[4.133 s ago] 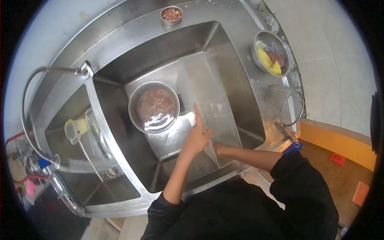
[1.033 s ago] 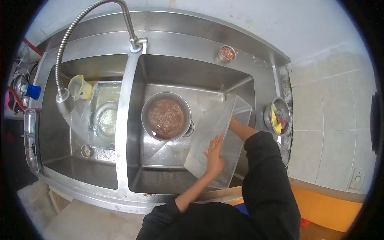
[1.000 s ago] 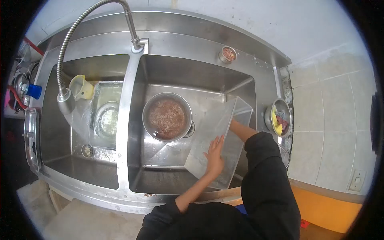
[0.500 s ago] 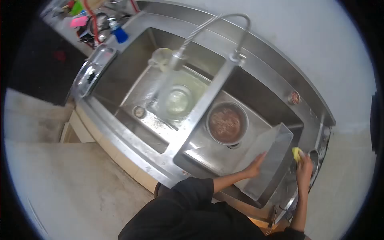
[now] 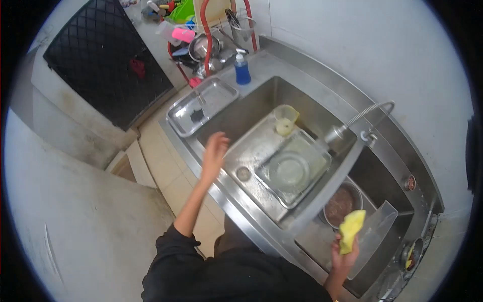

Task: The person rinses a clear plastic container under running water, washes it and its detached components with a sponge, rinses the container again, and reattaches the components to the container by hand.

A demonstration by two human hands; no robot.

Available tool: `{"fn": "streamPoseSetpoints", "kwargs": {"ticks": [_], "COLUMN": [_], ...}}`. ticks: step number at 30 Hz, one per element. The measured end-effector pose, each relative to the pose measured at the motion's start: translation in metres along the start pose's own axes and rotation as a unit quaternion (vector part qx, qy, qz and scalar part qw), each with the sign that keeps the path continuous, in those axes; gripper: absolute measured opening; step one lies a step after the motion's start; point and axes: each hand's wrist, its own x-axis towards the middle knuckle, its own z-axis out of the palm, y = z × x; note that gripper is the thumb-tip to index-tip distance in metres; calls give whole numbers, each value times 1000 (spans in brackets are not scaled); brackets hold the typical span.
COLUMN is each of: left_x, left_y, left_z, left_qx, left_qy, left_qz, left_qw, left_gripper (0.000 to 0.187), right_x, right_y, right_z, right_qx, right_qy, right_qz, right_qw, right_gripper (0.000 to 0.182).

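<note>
My left hand (image 5: 215, 155) is over the front edge of the left basin, fingers apart and holding nothing. In my right hand (image 5: 345, 255) is a yellow sponge (image 5: 352, 230), held up over the right basin. Behind it a metal pot (image 5: 340, 204) with brownish contents sits in that basin, next to a clear plastic container (image 5: 375, 239). A clear rectangular tray (image 5: 313, 177) with a round dish (image 5: 289, 172) lies in the left basin, near a clear jug (image 5: 285, 121).
Left of the basins is a metal tray (image 5: 177, 111), with a blue soap bottle (image 5: 242, 70) behind it. A hose faucet (image 5: 336, 135) arches over the divider. Small bowls (image 5: 410, 182) (image 5: 412, 253) stand at the right. Pans and utensils crowd the back left.
The view has swung left. My left hand has left the clear container and moved to the left basin's front edge. My right hand has brought the sponge from the right side over the right basin.
</note>
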Motion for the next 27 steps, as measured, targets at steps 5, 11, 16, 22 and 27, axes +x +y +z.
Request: {"fn": "streamPoseSetpoints", "kwargs": {"ticks": [5,11,16,22,27], "left_x": [170,274,282,274,204], "left_y": [-127,-224,-233,-164,-52], "left_z": [-126,-115,-102,-103,-76], "left_qx": [245,191,189,-87,45], "left_qy": [96,7,-64,-94,-273], "left_qz": [10,3,14,-156,-31], "left_qw": [965,982,980,979,961], "left_gripper": [41,50,32,23,40], "right_x": [50,67,68,89,109], "right_y": [133,187,198,210,214], "right_z": [115,193,204,215,245], "right_qx": [70,70,88,115,-176], "right_qy": [-13,-28,13,-31,-10], "right_qz": [68,47,-13,33,-61], "right_qw": [995,996,996,992,982], "right_gripper": [37,40,38,37,38]}}
